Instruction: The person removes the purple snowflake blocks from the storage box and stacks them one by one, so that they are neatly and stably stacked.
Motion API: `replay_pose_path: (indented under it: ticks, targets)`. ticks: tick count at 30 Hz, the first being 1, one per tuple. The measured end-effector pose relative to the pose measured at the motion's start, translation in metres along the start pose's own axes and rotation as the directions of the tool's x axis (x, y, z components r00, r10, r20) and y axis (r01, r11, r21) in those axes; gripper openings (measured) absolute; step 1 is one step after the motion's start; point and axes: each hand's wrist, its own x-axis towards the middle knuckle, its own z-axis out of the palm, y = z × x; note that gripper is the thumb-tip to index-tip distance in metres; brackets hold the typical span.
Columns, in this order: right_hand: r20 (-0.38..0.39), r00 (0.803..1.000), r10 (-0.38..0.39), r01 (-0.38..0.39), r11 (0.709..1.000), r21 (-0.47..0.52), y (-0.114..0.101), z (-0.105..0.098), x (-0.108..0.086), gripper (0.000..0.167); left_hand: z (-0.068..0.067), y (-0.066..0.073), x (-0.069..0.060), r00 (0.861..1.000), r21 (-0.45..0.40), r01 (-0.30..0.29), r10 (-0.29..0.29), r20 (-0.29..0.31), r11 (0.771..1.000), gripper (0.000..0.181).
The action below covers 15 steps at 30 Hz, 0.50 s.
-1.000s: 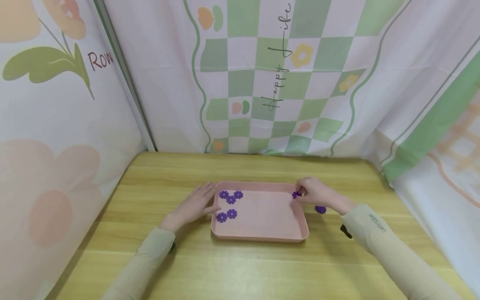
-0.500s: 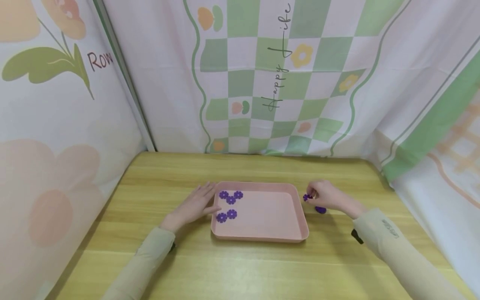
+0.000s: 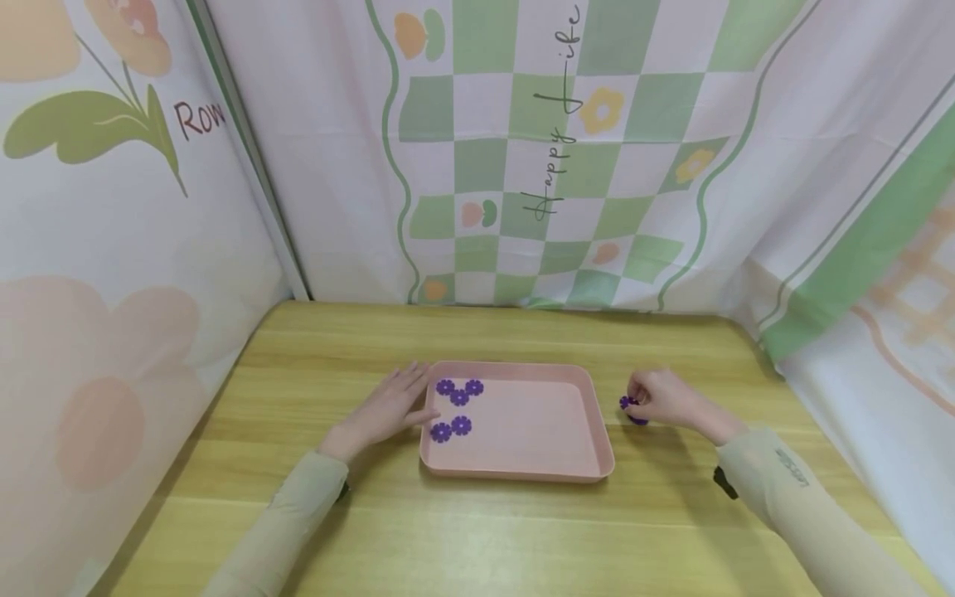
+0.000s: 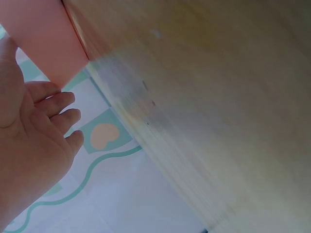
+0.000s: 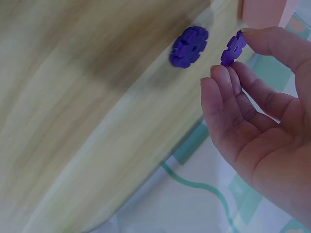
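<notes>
In the head view, my left hand (image 3: 382, 410) touches the left side of a pink tray (image 3: 533, 431), its fingers fairly straight and its thumb over the rim. Inside the tray's left part lie several purple notched flower-shaped discs (image 3: 461, 425). Right of the tray, my right hand (image 3: 667, 398) pinches another purple disc (image 5: 234, 47) between thumb and fingertip, clear in the right wrist view. Just beyond it, a small pile of purple discs (image 5: 188, 47) lies on the table, mostly covered by the hand in the head view.
A wood-grain table (image 3: 515, 539) carries everything. Behind it hangs a green-and-white checked curtain (image 3: 537, 166); printed cloth (image 3: 97, 249) closes off the left side, with more cloth (image 3: 888, 274) on the right.
My right hand, still pinching a disc, has moved right from the tray's upper right corner to the pile on the table. The left hand and the discs in the tray have stayed put.
</notes>
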Motion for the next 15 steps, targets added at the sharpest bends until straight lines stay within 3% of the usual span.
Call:
replay_pose_path:
  ticks: [15]
  targets:
    - [0.028,0.997,0.065,-0.065,0.998,0.007,0.015,0.008,-0.008,0.019,-0.002,0.002,0.0,1.0,0.008,0.007,-0.007,0.007,1.0,0.082]
